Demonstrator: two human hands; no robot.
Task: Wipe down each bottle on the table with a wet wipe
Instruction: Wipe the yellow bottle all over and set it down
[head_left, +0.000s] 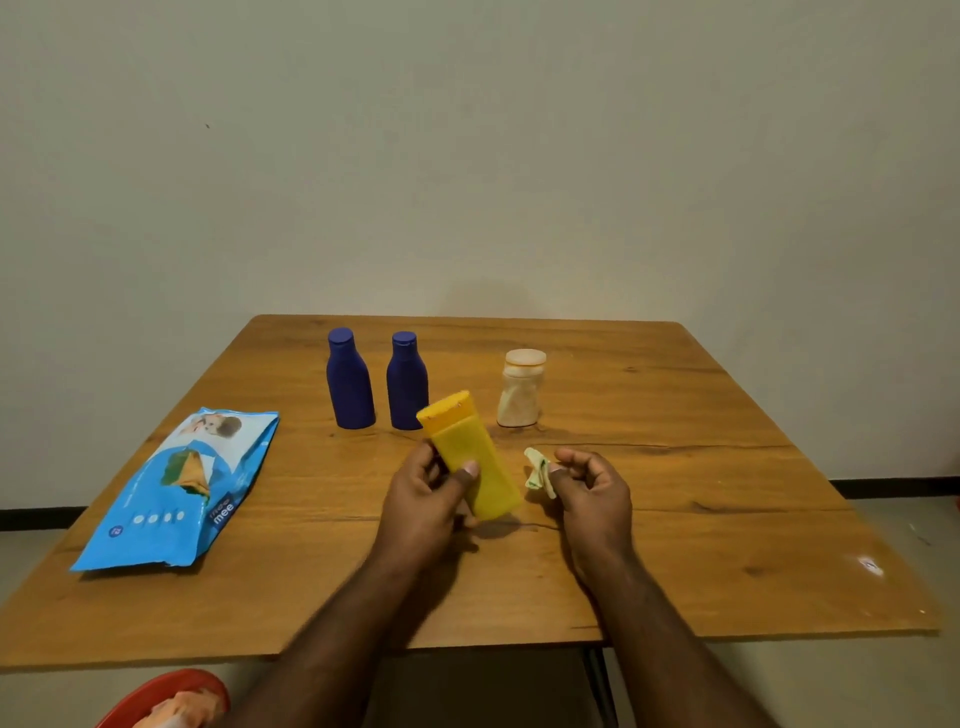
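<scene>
A red item (171, 696), partly cut off, is seen nearest the camera. The wooden table (727, 467) carries a blue wipes packet (182, 488) at left. Two blue bottles (349, 384) (407, 384) and a beige bottle (521, 389) are stood upright behind. The yellow bottle (470, 454) is gripped, tilted, by the left hand (426, 499). A crumpled wet wipe (537, 473) is pinched by the right hand (592, 488), just beside it.

Wood-grain table (675, 467), smooth, faint sheen. Matt blue plastic bottles (349, 384) (407, 382). Matt yellow plastic bottle (470, 454). Glossy printed film wipes pack (182, 488). Crumpled soft cloth-like wipe (537, 473).
</scene>
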